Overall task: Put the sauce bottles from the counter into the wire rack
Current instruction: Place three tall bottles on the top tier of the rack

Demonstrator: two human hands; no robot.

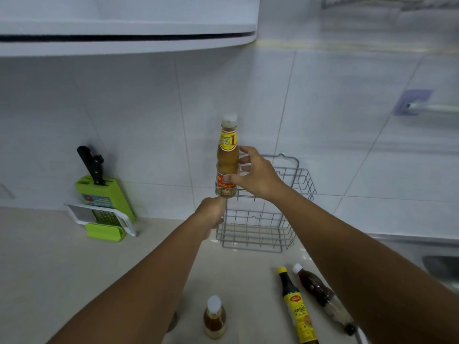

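Amber sauce bottle point(227, 157) upright in right hand's point(255, 177) grip; left hand point(211, 214) clenched on wire rack point(263, 214) — three bottles wait.

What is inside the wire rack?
The wire rack has two shelves. The right hand holds a bottle at the top one's left end. The lower shelf looks empty; arms hide parts of both.

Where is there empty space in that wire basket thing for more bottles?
The wire rack's lower tier looks empty. On the upper tier, the right hand holds the yellow-labelled bottle at the left end, with the left hand gripping the rack below it; the room right of it looks free. Counter left of the arms is bare; three bottles crowd the right.
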